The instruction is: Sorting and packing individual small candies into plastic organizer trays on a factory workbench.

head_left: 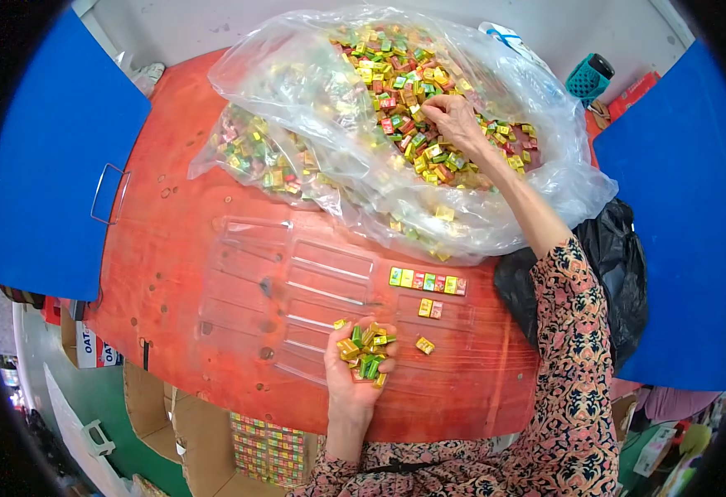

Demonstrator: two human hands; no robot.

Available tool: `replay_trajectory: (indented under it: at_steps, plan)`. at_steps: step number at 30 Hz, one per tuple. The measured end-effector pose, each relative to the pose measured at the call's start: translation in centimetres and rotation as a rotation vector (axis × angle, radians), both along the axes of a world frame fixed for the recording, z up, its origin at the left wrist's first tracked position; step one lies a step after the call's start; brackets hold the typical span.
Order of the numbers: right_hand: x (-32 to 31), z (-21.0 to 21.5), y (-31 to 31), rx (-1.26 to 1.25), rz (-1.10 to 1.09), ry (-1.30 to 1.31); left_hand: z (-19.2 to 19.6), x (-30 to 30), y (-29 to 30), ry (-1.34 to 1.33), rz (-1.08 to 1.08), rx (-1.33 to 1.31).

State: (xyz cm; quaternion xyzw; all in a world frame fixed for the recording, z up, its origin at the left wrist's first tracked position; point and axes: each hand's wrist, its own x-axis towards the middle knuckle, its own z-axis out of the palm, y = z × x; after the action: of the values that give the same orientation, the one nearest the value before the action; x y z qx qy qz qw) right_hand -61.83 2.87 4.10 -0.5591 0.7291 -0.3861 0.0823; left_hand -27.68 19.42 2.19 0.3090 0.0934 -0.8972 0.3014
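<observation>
My left hand is cupped, palm up, around a handful of small wrapped candies in yellow and green. It hovers over a clear plastic tray with long compartments on the red table. Up in the large clear plastic bag, my right hand pinches at the heap of loose candies; what lies between its fingertips is too small to make out. At the tray's right side, a row of candies fills one slot. Below it lie a pair and a single candy.
A black plastic bag sits right of the tray. Blue panels flank the red table on both sides. Below the front edge, an open cardboard box holds packed rows of candies. A teal-covered container stands at back right.
</observation>
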Motion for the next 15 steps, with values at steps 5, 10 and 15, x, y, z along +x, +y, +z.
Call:
replay_trajectory:
  at_steps: [5, 10, 15]
  plan:
    - [3.0, 1.6, 0.8, -0.041, -0.024, 0.398, -0.3, 0.0, 0.3, 0.038, -0.003, -0.014]
    - [5.5, -1.3, -1.8, -0.115, 0.185, 0.561, -0.4, -0.2, 0.5, 0.063, -0.004, -0.009]
    - [6.0, -2.1, -1.8, -0.112, 0.184, 0.614, -0.5, -0.1, 0.6, -0.06, -0.004, -0.02]
